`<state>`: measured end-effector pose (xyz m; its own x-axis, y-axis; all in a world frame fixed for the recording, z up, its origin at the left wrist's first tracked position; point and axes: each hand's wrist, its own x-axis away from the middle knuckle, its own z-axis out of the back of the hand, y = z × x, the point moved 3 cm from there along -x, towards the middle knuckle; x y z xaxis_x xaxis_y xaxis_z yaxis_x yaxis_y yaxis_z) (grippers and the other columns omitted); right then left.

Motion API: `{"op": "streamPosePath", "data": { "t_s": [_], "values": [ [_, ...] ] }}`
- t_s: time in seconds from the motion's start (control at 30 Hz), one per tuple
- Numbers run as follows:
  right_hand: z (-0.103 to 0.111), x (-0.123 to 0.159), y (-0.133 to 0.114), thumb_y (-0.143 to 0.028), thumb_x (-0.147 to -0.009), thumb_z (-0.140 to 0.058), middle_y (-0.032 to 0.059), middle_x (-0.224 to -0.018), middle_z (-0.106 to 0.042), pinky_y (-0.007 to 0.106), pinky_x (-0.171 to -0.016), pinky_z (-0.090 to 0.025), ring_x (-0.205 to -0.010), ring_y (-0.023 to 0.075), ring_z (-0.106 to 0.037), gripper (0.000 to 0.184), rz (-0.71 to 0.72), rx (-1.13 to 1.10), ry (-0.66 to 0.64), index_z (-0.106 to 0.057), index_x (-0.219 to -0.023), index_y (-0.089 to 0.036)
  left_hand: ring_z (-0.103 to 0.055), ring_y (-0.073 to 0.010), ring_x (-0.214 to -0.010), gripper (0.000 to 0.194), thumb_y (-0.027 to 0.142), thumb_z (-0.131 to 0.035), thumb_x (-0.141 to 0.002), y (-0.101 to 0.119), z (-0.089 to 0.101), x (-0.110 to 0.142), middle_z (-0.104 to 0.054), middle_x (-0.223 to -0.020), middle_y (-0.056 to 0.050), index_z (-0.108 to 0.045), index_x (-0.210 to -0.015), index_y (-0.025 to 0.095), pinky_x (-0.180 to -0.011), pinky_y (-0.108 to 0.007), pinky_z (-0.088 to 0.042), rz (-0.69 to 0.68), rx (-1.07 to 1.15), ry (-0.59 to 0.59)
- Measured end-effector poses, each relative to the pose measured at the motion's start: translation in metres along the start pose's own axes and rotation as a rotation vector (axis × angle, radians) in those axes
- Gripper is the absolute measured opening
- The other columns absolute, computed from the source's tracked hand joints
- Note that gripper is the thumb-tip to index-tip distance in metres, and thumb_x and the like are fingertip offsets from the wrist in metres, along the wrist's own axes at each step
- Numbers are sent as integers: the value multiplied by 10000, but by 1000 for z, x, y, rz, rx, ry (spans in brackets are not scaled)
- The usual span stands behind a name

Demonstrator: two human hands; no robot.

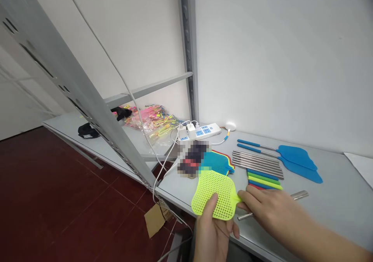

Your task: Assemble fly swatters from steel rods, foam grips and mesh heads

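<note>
Evidently for steadiness, the left hand's (214, 233) grip is closed on the yellow swatter head (215, 196), thumb on top, above the near edge of the table (335, 211). The right hand's (269, 207) grip pinches its neck, likely to stop it twisting; whether it also holds the metal tube (300, 195), I cannot tell. Beyond, coloured handles (264, 179), steel rods (256, 164), stacked heads (215, 163) and two blue swatters (295, 161) lie apparently grouped by kind.

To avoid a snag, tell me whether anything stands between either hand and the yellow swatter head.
Nothing visible does: the left hand holds the yellow swatter head, thumb on top, and the right hand pinches its neck. A metal rod shows nearby, not between.
</note>
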<state>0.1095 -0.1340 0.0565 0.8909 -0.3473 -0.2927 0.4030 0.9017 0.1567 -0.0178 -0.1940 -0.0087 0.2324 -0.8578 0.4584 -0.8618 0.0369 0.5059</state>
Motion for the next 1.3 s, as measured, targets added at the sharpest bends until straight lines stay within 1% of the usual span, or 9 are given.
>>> {"op": "streamPosePath", "data": {
  "t_s": [0.07, 0.2, 0.3, 0.4, 0.5, 0.67, 0.9, 1.13, 1.3],
  "values": [
    [-1, -4, 10, -150, -971, -426, 2, -726, -588, 302, -483, -299, -530, 159, -564, 151, -3, -9, 5, -532, -880, -208, -404, -67, -397, 420, 438, -791, -710, 4, 2, -5, -603, -664, 15, -601, -940, 143, -367, -240, -424, -57, -31, -4],
    [-2, -9, 36, -158, -968, -427, 2, -723, -609, 289, -473, -320, -525, 150, -578, 152, -48, -39, 19, -574, -965, -197, -518, -103, -533, 394, 452, -715, -811, 18, 7, -11, -645, -862, -23, -542, -1059, 201, -471, -259, -481, -295, -174, 6],
    [-9, -14, 56, -129, -933, -436, 44, -819, -683, 271, -484, -368, -580, 158, -633, 205, -109, -35, 20, -607, -1026, -194, -620, -147, -812, 377, 443, -644, -878, 31, 13, -12, -624, -1087, -55, -514, -1170, 243, -693, -279, -520, -523, -352, 137],
    [-21, -22, 70, -102, -897, -462, 83, -966, -724, 271, -520, -437, -684, 192, -689, 260, -186, -15, -34, -634, -1067, -197, -524, -219, -1190, 388, 388, -582, -928, 45, 13, -10, -512, -1327, -100, -490, -1279, 253, -938, -333, -455, -827, -662, 207],
    [-34, -30, 77, -94, -886, -491, 86, -1009, -729, 295, -552, -489, -736, 221, -707, 278, -246, -14, -106, -652, -1086, -200, -384, -281, -1336, 359, 313, -544, -943, 54, 6, -13, -450, -1411, -125, -516, -1294, 243, -1047, -445, -375, -1001, -1045, 168],
    [-50, -34, 82, -95, -893, -493, 93, -1046, -726, 328, -609, -531, -788, 238, -715, 286, -272, -49, -151, -656, -1105, -196, -384, -304, -1350, 388, 260, -507, -953, 57, -8, -29, -509, -1408, -128, -510, -1341, 242, -1071, -520, -336, -1016, -1388, 116],
    [-62, -29, 82, -173, -932, -489, 68, -994, -733, 305, -563, -498, -752, 227, -717, 237, -265, -100, -183, -653, -1093, -231, -329, -336, -1414, 425, 292, -438, -985, 41, -10, -41, -413, -1527, -132, -477, -1406, 242, -1007, -548, -330, -923, -1705, 99],
    [-44, -40, 81, -277, -940, -479, 53, -863, -698, 293, -536, -442, -655, 197, -669, 218, -242, -132, -153, -677, -1013, -224, -397, -342, -1372, 392, 276, -447, -977, 40, -10, -42, -475, -1480, -150, -531, -1355, 219, -939, -514, -370, -918, -1815, 104],
    [-37, -77, 101, -500, -970, -414, 90, -907, -712, 300, -614, -466, -763, 213, -675, 419, -368, -247, -186, -718, -999, -213, -418, -358, -1351, 399, 268, -470, -963, 39, -10, -42, -496, -1463, -144, -534, -1355, 231, -929, -520, -378, -938, -1818, 94]
  ]
}}
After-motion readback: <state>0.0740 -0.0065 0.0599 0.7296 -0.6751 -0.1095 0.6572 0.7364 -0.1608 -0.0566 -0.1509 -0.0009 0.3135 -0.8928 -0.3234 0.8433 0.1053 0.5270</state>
